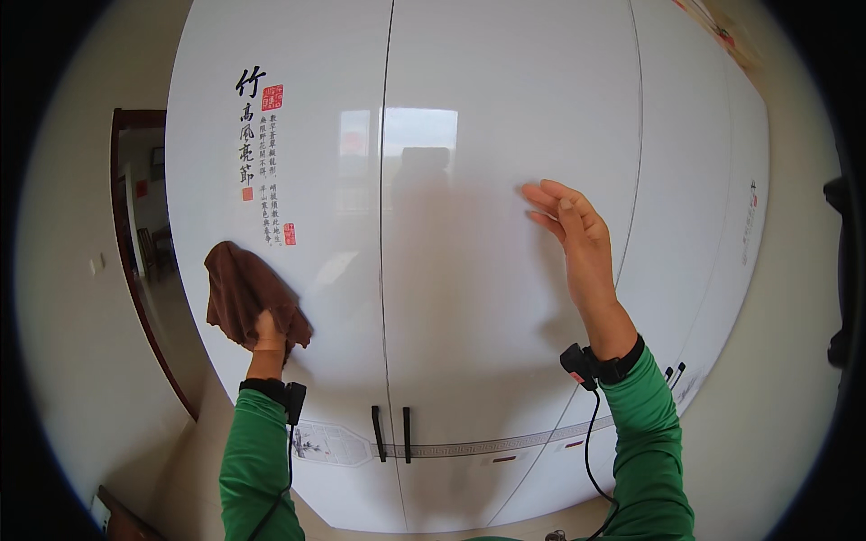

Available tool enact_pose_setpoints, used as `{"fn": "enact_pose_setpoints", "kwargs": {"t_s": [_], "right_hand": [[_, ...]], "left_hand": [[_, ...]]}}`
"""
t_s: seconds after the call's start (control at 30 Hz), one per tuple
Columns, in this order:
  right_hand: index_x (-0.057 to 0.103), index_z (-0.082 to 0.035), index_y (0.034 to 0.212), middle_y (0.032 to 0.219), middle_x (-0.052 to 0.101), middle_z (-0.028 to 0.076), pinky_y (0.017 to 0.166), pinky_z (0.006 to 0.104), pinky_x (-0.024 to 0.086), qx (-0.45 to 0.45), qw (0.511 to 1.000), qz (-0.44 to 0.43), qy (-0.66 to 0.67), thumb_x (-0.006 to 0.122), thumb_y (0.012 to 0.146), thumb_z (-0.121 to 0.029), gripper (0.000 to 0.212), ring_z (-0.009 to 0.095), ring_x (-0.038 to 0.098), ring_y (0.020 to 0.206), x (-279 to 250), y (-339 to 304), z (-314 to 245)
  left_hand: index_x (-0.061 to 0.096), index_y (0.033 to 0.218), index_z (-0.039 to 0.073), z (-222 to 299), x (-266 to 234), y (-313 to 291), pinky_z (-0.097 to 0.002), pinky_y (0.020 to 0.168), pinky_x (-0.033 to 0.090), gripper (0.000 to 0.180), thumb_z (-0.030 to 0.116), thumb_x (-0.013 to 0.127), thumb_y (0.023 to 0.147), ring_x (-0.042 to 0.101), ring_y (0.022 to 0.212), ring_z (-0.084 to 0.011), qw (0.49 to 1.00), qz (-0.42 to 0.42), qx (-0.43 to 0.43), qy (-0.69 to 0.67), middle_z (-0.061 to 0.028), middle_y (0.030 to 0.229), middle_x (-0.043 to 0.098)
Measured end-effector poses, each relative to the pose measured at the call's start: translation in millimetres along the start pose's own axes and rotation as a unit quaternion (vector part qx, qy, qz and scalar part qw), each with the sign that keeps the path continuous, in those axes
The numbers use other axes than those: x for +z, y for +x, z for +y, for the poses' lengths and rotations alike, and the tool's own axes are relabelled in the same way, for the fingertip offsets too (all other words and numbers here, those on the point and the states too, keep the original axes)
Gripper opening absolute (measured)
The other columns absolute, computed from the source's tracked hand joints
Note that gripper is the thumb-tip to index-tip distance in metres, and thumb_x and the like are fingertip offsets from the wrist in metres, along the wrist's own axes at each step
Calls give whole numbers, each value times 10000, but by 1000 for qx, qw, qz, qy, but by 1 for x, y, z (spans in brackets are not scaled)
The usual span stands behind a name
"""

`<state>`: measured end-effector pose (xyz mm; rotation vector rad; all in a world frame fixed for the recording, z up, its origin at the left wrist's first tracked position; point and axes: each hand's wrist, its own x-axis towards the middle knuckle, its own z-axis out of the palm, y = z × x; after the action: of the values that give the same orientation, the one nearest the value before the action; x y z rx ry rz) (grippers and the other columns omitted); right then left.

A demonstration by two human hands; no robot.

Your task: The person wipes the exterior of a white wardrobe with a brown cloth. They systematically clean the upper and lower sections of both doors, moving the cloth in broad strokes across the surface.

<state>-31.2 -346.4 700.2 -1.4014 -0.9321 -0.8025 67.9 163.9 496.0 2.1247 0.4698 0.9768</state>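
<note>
A brown cloth [244, 290] drapes over my left hand [268, 334], which presses it to the left door of a glossy white wardrobe [334, 361]. Most of the fingers are hidden beneath the cloth. On the right, my right hand [577, 227] is raised in front of another door panel, its fingers apart and slightly bent, with nothing in them. Whether its fingertips touch the surface I cannot tell. Black lettering [248, 144] with red seal marks runs down the left door, above the cloth.
Two black door handles [391, 435] sit low at the middle seam, beside a patterned band [478, 445]. An open doorway [144, 216] with a dark brown frame is at the left. Black cables [590, 451] hang from both wrist-worn devices.
</note>
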Motion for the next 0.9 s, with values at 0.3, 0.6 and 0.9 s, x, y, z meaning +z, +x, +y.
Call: {"fn": "enact_pose_setpoints", "kwargs": {"t_s": [0.3, 0.6, 0.9], "right_hand": [[632, -62, 989, 1139, 725, 73, 1149, 450, 387, -149, 949, -152, -232, 616, 1012, -130, 73, 244, 577, 1289, 51, -12, 0], [634, -133, 1322, 1517, 511, 53, 1240, 546, 204, -410, 792, -170, -420, 676, 948, -162, 377, 304, 367, 1478, 139, 44, 13], [485, -216, 1513, 1632, 370, 16, 1268, 489, 169, -429, 689, -86, -578, 590, 989, -216, 534, 234, 296, 1522, 167, 77, 37]], "left_hand": [[627, 1225, 97, 28, -4, -14, -406, 943, 479, 361, 347, 567, 972, 637, 1081, -297, 998, 51, 39, -3, -102, 1137, 675], [649, 1182, 85, 52, -17, -23, -451, 990, 435, 345, 325, 573, 946, 632, 1091, -317, 987, 124, 93, -31, -114, 1123, 683], [670, 1139, 74, -66, 16, -84, -496, 1037, 391, 330, 304, 580, 921, 628, 1101, -337, 991, 130, 13, -19, -126, 1110, 692]]}}
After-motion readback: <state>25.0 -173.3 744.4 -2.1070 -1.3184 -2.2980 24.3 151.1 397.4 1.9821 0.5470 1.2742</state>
